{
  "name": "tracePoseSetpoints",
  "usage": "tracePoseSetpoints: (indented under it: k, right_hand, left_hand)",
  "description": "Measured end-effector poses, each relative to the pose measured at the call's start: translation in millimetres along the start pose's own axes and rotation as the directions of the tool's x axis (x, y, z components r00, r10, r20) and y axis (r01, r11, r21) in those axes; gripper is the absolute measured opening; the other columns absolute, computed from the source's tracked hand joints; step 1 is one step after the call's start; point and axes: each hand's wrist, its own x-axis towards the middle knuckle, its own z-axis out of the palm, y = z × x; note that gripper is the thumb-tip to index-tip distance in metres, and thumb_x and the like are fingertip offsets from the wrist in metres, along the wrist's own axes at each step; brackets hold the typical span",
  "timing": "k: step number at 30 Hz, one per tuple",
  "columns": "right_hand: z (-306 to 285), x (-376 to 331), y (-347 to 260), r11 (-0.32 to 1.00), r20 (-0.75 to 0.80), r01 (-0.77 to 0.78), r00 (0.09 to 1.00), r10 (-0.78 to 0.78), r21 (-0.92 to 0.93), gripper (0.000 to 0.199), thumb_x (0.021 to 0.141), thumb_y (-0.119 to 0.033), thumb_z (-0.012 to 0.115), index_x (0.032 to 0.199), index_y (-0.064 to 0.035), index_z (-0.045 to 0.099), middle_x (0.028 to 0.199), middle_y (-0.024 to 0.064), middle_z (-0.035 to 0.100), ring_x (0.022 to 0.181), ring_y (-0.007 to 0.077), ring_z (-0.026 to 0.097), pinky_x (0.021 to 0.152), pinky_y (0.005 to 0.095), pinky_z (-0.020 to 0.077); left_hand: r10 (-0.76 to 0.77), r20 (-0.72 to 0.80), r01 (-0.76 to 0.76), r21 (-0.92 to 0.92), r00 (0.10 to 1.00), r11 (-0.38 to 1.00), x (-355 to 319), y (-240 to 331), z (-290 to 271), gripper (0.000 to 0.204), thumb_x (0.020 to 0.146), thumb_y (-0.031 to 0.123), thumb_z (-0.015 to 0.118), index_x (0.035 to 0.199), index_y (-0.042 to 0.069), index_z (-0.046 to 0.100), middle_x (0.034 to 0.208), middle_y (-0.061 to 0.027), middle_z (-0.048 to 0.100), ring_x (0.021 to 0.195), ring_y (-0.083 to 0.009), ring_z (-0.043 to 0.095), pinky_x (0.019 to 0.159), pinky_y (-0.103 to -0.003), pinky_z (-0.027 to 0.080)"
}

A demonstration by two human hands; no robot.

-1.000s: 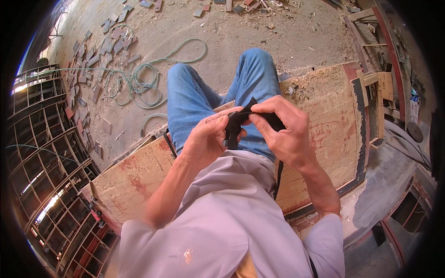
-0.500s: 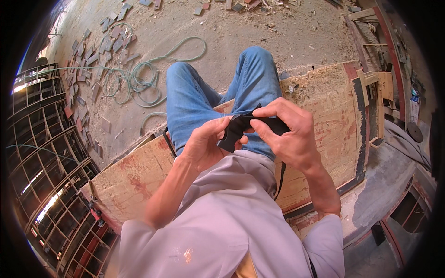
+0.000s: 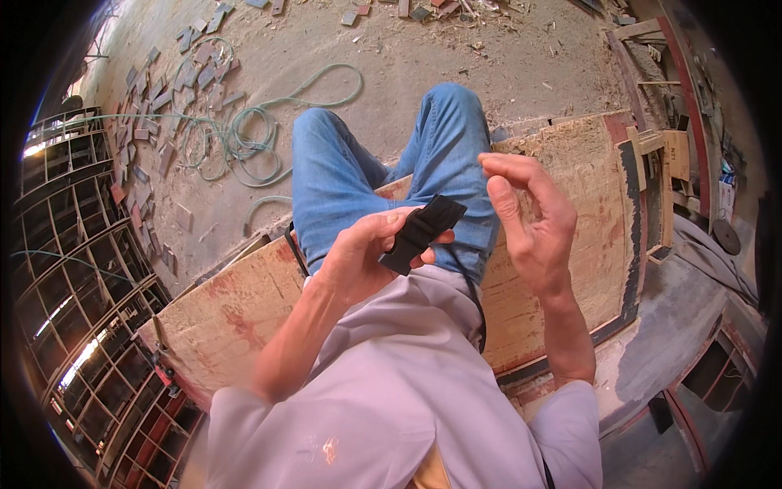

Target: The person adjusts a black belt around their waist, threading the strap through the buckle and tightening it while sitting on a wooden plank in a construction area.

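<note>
Your right hand [image 3: 529,220] has let go of the flat black rectangular strip [image 3: 421,234] and now hovers just beside it, fingers loosely curled, thumb and forefinger nearly meeting on nothing visible. Your left hand [image 3: 366,257] alone pinches the strip between thumb and fingers above your blue jeans [image 3: 342,175], so the two-handed working of it has paused.

Bright, sharp daylight; dark, heavily bent rim.

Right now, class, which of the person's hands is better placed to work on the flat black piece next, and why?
Probably the right hand: it is free, fingers pinched, just beside the flat black piece. The left hand already grips that piece and is steadying it.
</note>
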Motion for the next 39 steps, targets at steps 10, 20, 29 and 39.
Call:
tracePoseSetpoints:
  k: [10,20,29,39]
  right_hand:
    - [-23,21,18,0.845,0.593,-0.535,0.686,0.422,0.017,0.029,0.097,-0.01,0.076,0.124,-0.0012,0.07,0.104,0.0009,0.07,0.071,0.0023,0.057,0.061,0.0188,0.0465]
    - [2,-1,-15,0.968,0.267,0.224,0.945,-0.189,-0.109,0.026,0.079,0.005,0.08,0.102,-0.0052,0.075,0.093,0.0085,0.068,0.078,0.02,0.067,0.068,0.0327,0.0532]
    - [-14,-6,-10,0.975,0.398,-0.091,0.902,0.167,-0.203,0.043,0.078,-0.008,0.088,0.119,-0.0064,0.073,0.101,0.0067,0.069,0.082,0.0151,0.061,0.069,0.0279,0.0489]
    - [-2,-26,-15,0.768,0.452,-0.588,0.775,0.442,0.256,0.037,0.101,-0.006,0.069,0.136,0.0017,0.06,0.079,0.0008,0.072,0.069,0.0027,0.06,0.065,0.0211,0.0499]
  left_hand:
    - [-0.03,-0.001,0.03,-0.004,1.0,1.0,-1,-1,-3,0.054,0.095,0.028,0.063,0.136,-0.007,0.06,0.115,-0.0158,0.067,0.088,-0.0218,0.064,0.082,-0.033,0.051]
    - [-0.017,-0.041,0.016,-0.035,0.999,0.999,1,-4,5,0.054,0.096,0.026,0.065,0.14,-0.005,0.056,0.118,-0.0159,0.069,0.091,-0.0211,0.07,0.082,-0.032,0.056]
    - [0.066,-0.063,-0.058,0.12,0.996,0.991,-5,-5,-1,0.048,0.096,0.013,0.057,0.14,-0.005,0.058,0.118,-0.0163,0.069,0.098,-0.0228,0.07,0.092,-0.032,0.054]
    - [0.136,-0.092,-0.118,0.184,0.986,0.976,-1,-7,-3,0.047,0.096,0.014,0.053,0.136,-0.008,0.061,0.119,-0.0167,0.07,0.1,-0.0222,0.069,0.09,-0.035,0.056]
